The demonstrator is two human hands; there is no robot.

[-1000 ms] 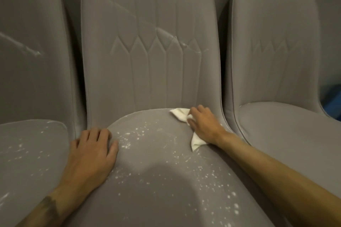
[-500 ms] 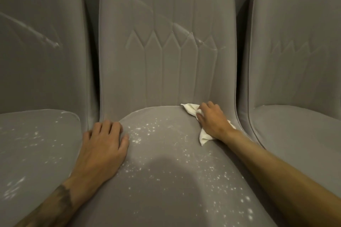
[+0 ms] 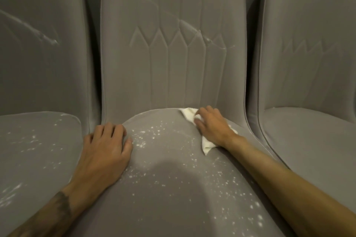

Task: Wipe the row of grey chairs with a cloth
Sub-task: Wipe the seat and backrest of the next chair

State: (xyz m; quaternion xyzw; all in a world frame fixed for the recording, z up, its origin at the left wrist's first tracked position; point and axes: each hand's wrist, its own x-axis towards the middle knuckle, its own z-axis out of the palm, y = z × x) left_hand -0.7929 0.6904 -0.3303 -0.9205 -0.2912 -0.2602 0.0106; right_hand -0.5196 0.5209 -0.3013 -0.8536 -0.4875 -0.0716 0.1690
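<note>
Three grey padded chairs stand side by side. The middle chair fills the centre; its seat is speckled with white spots and its backrest carries a white streak. My right hand presses a white cloth onto the back right of that seat, close to the backrest. One cloth corner pokes out past the fingers, another behind the wrist. My left hand lies flat, fingers apart, on the seat's left edge and holds nothing.
The left chair has white specks on its seat and a streak on its backrest. The right chair looks free of specks. Narrow dark gaps separate the chairs.
The view has shifted, so the chairs sit further right in frame. My right hand with the cloth has stayed at the back right of the seat; my left hand keeps its place on the edge.
</note>
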